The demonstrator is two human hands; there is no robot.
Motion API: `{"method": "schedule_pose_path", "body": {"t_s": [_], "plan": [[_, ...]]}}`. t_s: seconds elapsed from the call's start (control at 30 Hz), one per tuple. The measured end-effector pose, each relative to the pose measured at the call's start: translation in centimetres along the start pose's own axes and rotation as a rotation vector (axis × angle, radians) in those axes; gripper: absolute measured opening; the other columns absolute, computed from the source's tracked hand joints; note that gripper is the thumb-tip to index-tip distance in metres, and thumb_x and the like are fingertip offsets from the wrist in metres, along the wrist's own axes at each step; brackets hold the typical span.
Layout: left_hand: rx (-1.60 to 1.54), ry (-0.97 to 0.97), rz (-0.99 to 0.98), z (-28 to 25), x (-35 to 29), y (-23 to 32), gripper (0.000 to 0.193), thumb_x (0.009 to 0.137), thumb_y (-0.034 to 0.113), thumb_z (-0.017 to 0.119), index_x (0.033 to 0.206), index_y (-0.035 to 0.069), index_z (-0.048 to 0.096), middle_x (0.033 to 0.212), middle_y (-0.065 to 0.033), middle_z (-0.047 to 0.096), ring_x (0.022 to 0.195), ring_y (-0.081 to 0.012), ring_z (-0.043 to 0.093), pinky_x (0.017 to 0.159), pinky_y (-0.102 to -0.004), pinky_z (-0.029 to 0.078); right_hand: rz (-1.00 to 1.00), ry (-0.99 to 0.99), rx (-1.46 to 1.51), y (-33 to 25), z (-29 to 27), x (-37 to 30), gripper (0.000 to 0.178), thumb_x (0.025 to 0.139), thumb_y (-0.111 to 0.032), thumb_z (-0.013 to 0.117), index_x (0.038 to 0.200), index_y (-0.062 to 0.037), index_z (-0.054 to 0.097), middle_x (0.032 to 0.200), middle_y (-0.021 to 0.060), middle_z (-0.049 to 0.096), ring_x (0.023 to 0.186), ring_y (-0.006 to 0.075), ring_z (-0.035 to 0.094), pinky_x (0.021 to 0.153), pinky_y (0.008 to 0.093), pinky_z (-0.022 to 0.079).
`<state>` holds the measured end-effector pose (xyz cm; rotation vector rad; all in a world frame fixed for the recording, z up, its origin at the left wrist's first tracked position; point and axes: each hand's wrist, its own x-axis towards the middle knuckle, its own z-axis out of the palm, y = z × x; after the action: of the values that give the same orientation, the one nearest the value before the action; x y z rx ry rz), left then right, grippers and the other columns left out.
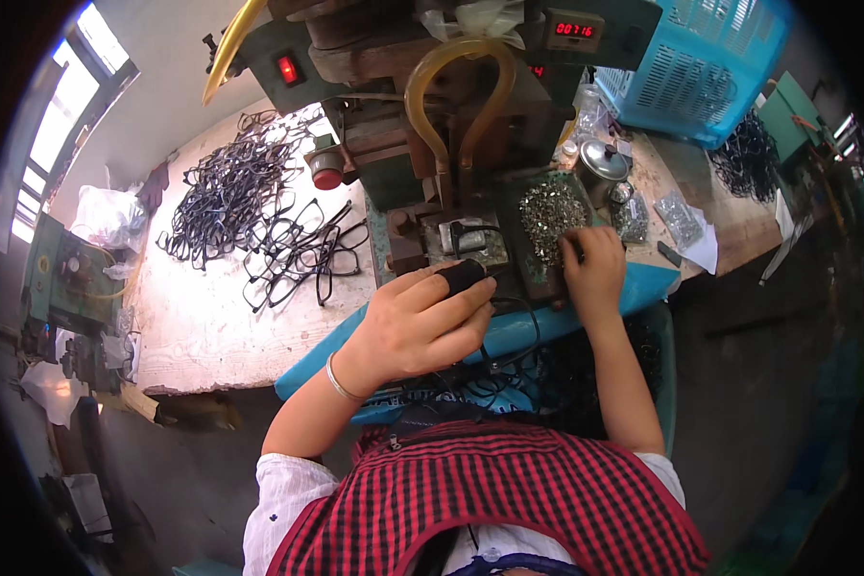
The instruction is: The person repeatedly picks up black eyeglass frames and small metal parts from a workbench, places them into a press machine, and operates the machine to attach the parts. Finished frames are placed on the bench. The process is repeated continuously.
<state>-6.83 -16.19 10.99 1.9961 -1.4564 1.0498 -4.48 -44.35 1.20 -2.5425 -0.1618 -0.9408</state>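
Observation:
My left hand (418, 322) is closed on a black eyeglass frame (478, 228) at the work point of a green press (389, 144). One of its fingers wears a black sleeve (463, 276); a bangle circles the wrist. Part of the frame is hidden behind the fingers. At the right edge of a heap of small shiny metal pieces (547, 216) on the press bed, my right hand (597, 274) has its fingertips drawn together. Whatever may be between those fingertips is too small to make out.
Tangled black eyeglass frames (230, 192) cover the left of the pale table (192, 336). A red button (326, 173) juts from the press. To the right stand a lidded metal pot (605, 165), bags of small parts (680, 219) and a blue basket (691, 77). Blue sheeting (322, 360) lines the front edge.

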Motion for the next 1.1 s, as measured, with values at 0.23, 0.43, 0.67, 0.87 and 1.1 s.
{"method": "schedule_pose_path", "body": {"t_s": [0.23, 0.43, 0.67, 0.87, 1.1], "plan": [[-0.057, -0.017, 0.009, 0.3, 0.2, -0.8, 0.025, 0.071, 0.005, 0.077, 0.093, 0.012, 0.066, 0.109, -0.0045, 0.076, 0.057, -0.0134, 0.052, 0.049, -0.0273, 0.042, -0.159, -0.039, 0.063, -0.5, 1.3, 2.1, 0.009, 0.081, -0.010, 0.074, 0.090, -0.0099, 0.072, 0.102, 0.0109, 0.068, 0.103, 0.0330, 0.063, 0.081, 0.0437, 0.052], [-0.038, 0.029, -0.225, 0.8, -2.6, 2.6, 0.030, 0.076, 0.005, 0.077, 0.105, 0.006, 0.068, 0.118, -0.0093, 0.072, 0.072, -0.0251, 0.060, 0.066, -0.0336, 0.051, -0.285, -0.030, -0.166, 3.1, 5.5, 3.6, 0.014, 0.087, -0.020, 0.071, 0.098, -0.0109, 0.071, 0.102, 0.0109, 0.071, 0.101, 0.0334, 0.067, 0.076, 0.0450, 0.055], [-0.317, -0.982, -1.410, -4.0, -14.7, 9.2, 0.052, 0.102, 0.044, 0.061, 0.123, -0.003, 0.066, 0.118, -0.0269, 0.069, 0.106, -0.0414, 0.068, 0.092, -0.0429, 0.053, 0.087, 0.062, 0.089, 6.2, 2.6, 0.8, 0.018, 0.090, -0.027, 0.073, 0.104, -0.0163, 0.076, 0.090, 0.0044, 0.077, 0.083, 0.0206, 0.074, 0.074, 0.0342, 0.055], [-0.562, -1.071, -1.336, 8.7, -12.7, 12.4, 0.087, 0.095, 0.071, 0.055, 0.142, -0.002, 0.052, 0.132, -0.0341, 0.061, 0.126, -0.0461, 0.059, 0.103, -0.0471, 0.049, 0.085, -0.021, 0.183, 3.5, 1.2, -0.6, 0.019, 0.093, -0.028, 0.070, 0.108, -0.0184, 0.077, 0.082, 0.0035, 0.073, 0.074, 0.0167, 0.069, 0.069, 0.0322, 0.052], [-0.893, -0.872, -0.522, 20.1, -6.8, 16.8, 0.082, 0.090, 0.053, 0.072, 0.148, 0.001, 0.048, 0.147, -0.0328, 0.048, 0.131, -0.0477, 0.053, 0.111, -0.0464, 0.044, 0.139, -0.045, 0.301, 1.1, -0.2, 1.0, 0.017, 0.094, -0.018, 0.068, 0.106, -0.0109, 0.077, 0.082, 0.0106, 0.073, 0.075, 0.0228, 0.070, 0.071, 0.0335, 0.053]]}}
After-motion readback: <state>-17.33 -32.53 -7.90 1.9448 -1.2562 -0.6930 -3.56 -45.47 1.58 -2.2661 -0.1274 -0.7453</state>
